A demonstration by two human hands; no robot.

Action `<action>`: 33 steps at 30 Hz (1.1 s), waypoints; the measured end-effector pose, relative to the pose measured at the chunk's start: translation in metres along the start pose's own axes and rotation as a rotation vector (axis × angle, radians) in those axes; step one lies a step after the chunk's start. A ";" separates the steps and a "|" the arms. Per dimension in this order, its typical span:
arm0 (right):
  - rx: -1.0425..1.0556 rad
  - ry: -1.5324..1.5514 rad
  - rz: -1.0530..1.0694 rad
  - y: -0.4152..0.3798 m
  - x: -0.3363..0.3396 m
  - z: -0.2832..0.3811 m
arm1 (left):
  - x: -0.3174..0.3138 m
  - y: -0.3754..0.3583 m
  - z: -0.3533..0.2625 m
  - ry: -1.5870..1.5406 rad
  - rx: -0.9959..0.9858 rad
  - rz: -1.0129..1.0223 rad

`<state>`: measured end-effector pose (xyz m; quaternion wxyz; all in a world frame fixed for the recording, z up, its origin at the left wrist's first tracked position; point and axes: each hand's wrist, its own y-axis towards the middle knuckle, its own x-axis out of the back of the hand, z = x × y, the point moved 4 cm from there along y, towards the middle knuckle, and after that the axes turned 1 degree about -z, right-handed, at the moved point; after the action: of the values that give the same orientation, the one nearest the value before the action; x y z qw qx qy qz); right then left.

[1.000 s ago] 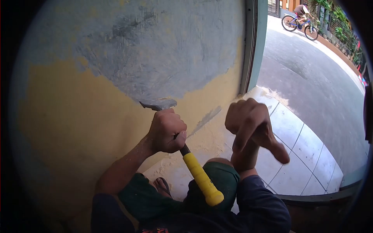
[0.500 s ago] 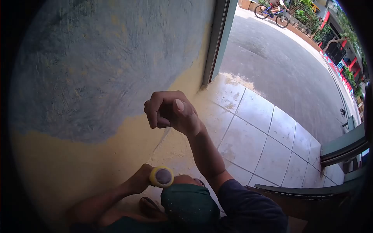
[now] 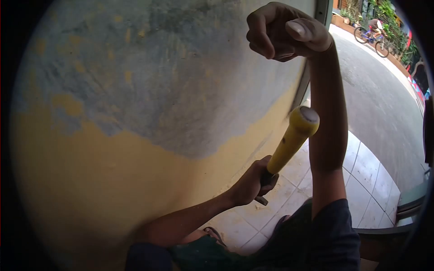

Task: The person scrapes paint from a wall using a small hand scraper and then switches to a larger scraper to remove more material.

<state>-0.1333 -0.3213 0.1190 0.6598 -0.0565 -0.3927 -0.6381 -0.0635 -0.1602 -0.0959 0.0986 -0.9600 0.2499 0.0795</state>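
My left hand (image 3: 251, 183) grips a yellow-handled tool (image 3: 285, 151) by its dark lower part. The handle's rounded grey-capped end points up and to the right. A short dark end pokes out below my fingers; the tool's working part is mostly hidden. Raised at the upper right, my right hand (image 3: 285, 34) has its fingers curled and its thumb across, with nothing visible in it. Beside both hands stands a wall (image 3: 135, 81), patchy grey above and yellow below. My right hand appears in front of the grey patch; contact with the wall cannot be told.
White floor tiles (image 3: 361, 171) with dusty crumbs run along the wall's foot. A door frame (image 3: 300, 92) borders the wall on the right. Outside lies a grey road (image 3: 379, 99), where a person rides a bicycle (image 3: 371, 40). My knees and sandals are below.
My right hand has risen and shifted right. My left hand has moved up and right, and the yellow handle now shows lengthwise instead of end-on. The view has turned left.
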 end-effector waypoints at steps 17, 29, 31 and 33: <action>-0.053 -0.147 0.294 -0.051 -0.092 0.037 | -0.019 -0.062 -0.100 0.519 0.167 -0.214; -0.598 -0.331 0.258 -0.096 -0.127 0.072 | -0.068 -0.079 -0.142 1.716 0.074 -0.842; -0.634 -0.238 0.249 -0.085 -0.152 0.043 | -0.065 -0.088 -0.141 1.824 -0.008 -0.985; -0.677 -0.105 0.223 -0.086 -0.165 0.042 | -0.070 -0.096 -0.143 2.038 -0.396 -0.959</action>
<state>-0.2083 -0.1812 0.0135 0.6482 -0.3470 -0.1840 -0.6524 -0.0620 -0.0781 0.0709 -0.2829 -0.5731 -0.1955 -0.7439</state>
